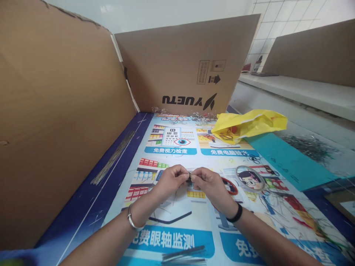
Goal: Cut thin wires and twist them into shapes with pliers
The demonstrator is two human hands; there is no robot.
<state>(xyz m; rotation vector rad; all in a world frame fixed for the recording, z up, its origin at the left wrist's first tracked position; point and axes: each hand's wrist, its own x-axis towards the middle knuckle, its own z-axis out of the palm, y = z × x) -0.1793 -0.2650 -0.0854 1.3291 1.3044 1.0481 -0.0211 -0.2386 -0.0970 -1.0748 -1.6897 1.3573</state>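
My left hand (172, 181) and my right hand (210, 185) meet above the printed sheet (177, 207), thumbs and fingers pinched together. Between their fingertips is a small dark piece (189, 178), too small and too covered to name; both hands seem to grip it. Thin wire-like strands show faintly below the left hand. Just right of my right hand lies a red ring (235, 189), partly hidden by it. Farther right is a round, clear-rimmed ring (237, 177). A bundle of thin grey wires (184, 255) lies near me at the bottom.
Cardboard panels stand at left (61, 122) and back (166, 62). Long thin wires (113, 159) lie along the left. At the right are a yellow bag (255, 123), a teal sheet (288, 159) and a dark tangled wire pile (310, 147). Loose scraps (203, 117) line the back panel.
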